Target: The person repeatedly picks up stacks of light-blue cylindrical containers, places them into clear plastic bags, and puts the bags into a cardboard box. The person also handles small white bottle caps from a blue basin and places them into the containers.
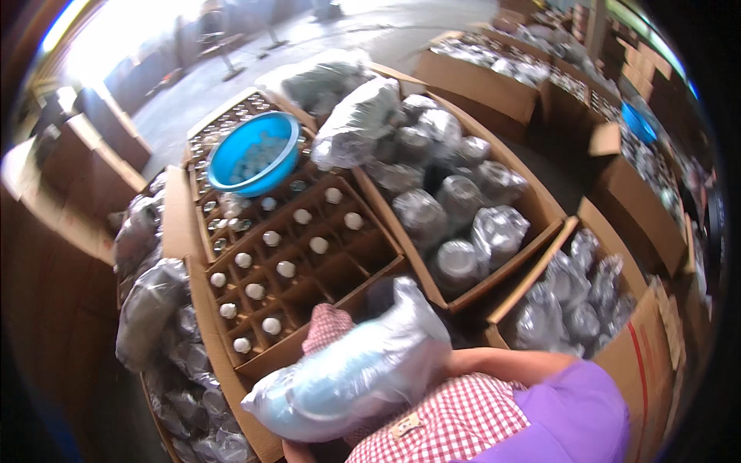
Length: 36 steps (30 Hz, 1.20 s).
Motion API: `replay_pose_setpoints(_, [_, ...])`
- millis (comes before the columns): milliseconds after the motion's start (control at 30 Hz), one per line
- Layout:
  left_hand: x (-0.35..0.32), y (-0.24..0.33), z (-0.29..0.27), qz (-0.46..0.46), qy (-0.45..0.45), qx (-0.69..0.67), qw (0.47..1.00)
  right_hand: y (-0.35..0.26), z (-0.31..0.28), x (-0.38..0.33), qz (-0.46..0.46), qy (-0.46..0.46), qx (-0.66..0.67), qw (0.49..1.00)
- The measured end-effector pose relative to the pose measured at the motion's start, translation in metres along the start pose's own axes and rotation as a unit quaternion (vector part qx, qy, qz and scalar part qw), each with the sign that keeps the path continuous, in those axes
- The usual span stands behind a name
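Both hands are mostly hidden behind the bag (351, 378), so whether either is open or closed cannot be told; only a sliver of the left hand (297, 451) shows under the bag's lower edge. The bag is clear plastic, bulging, with pale blue contents, held against a red-checked apron (448, 420). Just beyond it stands a divided carton (293, 262) holding white-capped bottles (286, 268).

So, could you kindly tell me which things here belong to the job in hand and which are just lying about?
In use:
- plastic bag, held against the body
- divided carton
- white-capped bottles

Lying about:
- blue basin
- box of wrapped bundles
- far cartons
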<state>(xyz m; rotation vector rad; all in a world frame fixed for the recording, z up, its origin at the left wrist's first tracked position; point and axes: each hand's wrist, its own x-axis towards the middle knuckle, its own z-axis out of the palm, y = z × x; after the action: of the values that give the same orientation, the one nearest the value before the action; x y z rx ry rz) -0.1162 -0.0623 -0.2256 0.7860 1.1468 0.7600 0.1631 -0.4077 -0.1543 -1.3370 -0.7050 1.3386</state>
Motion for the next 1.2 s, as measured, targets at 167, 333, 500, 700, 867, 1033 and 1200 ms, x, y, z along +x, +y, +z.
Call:
replay_pose_setpoints(167, [-0.010, -0.021, 0.015, -0.025, 0.028, 0.008, 0.999, 0.034, 0.033, 0.077, -0.175, 0.153, 0.053, 0.971])
replay_pose_setpoints(333, [-0.010, -0.010, 0.059, 0.010, -0.031, 0.016, 0.999, -0.071, 0.004, 0.024, -0.216, 0.180, 0.432, 0.857])
replay_pose_setpoints(500, [-0.053, 0.041, 0.126, 0.090, -0.207, 0.083, 0.971, -0.112, -0.072, -0.049, -0.434, 0.393, 0.270, 0.765])
replay_pose_setpoints(700, [-0.060, 0.020, 0.155, 0.025, -0.203, 0.086, 0.975, -0.124, -0.181, -0.079, -0.436, 0.707, -0.086, 0.551])
replay_pose_setpoints(867, [-0.051, 0.003, 0.141, -0.018, -0.183, 0.085, 0.979, -0.055, -0.254, -0.067, -0.270, 0.803, -0.196, 0.494])
replay_pose_setpoints(1033, [-0.056, 0.011, 0.140, -0.044, -0.152, 0.092, 0.983, 0.048, -0.322, -0.034, -0.003, 0.846, -0.126, 0.518])
replay_pose_setpoints(1200, [-0.045, 0.007, 0.135, -0.026, -0.131, 0.117, 0.984, 0.022, -0.332, -0.025, 0.099, 0.816, 0.064, 0.566])
